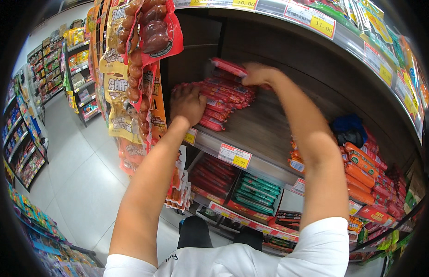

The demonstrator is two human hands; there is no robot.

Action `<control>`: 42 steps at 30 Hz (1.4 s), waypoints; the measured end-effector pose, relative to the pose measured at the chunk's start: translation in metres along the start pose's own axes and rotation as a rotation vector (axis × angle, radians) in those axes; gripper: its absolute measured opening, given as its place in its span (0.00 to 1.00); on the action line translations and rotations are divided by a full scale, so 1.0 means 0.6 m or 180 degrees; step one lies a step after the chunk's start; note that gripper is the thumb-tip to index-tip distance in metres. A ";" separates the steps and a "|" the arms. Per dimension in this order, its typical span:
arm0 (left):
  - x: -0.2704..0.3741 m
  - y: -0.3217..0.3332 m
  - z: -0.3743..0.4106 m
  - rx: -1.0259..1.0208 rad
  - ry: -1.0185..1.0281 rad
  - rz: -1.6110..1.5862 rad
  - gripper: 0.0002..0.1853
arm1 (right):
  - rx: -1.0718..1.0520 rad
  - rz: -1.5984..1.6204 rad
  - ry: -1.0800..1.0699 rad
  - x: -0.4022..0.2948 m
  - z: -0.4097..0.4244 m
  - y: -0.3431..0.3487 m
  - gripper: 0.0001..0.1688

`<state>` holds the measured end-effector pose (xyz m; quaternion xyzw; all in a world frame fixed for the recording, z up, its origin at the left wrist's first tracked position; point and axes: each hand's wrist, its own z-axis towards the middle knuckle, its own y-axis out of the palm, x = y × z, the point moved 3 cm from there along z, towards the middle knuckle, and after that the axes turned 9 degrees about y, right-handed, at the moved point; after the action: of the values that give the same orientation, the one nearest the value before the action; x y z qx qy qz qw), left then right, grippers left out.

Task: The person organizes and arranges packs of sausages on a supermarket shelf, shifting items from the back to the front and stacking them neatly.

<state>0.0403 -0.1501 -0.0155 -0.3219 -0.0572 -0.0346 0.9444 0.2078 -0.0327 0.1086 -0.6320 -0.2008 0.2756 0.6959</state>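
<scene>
My left hand [188, 105] rests palm down on the left end of a stack of red-wrapped sausages [218, 100] on a dark shelf [259, 128]. Above the right part of that stack, my right hand [257, 74], somewhat blurred, holds a red-wrapped sausage pack [230, 67] by its right end. The fingertips of my right hand are partly hidden. At the shelf's right lie orange sausages [361, 159] and more red packs [391, 194], beside a dark blue cloth-like item [349, 128].
Hanging sausage packets [124, 76] border the shelf on the left. Its front edge carries price tags [235, 155]. Below are boxes of dark red sticks [212, 176] and green-wrapped sticks [257, 194]. An upper shelf edge [270, 8] runs overhead. A tiled aisle [79, 162] lies left.
</scene>
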 end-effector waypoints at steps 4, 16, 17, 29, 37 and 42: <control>0.019 -0.008 -0.002 0.0068 -0.0082 -0.0023 0.20 | 0.0647 -0.0280 0.0034 -0.004 0.090 0.048 0.31; 0.007 -0.004 -0.005 0.0153 -0.0024 0.0094 0.19 | -0.0077 0.0188 0.0948 0.081 0.042 0.047 0.23; 0.005 -0.005 -0.007 0.0180 -0.0053 0.0130 0.19 | -0.0007 0.0322 0.1291 0.089 0.032 0.044 0.22; 0.017 -0.009 0.002 0.0206 0.0013 -0.0005 0.19 | 0.1002 -0.1166 0.0216 0.193 0.160 0.113 0.21; -0.004 -0.004 -0.011 0.0330 0.0050 0.0059 0.20 | 0.1856 0.1991 0.1655 0.141 0.174 0.214 0.32; 0.021 0.000 0.001 0.0268 0.0095 0.0001 0.19 | 0.1618 0.3838 0.1938 0.191 0.154 0.233 0.36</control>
<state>0.0529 -0.1500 -0.0135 -0.2813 -0.0445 -0.0368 0.9579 0.2194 0.1182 -0.0263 -0.5002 0.4561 0.4616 0.5733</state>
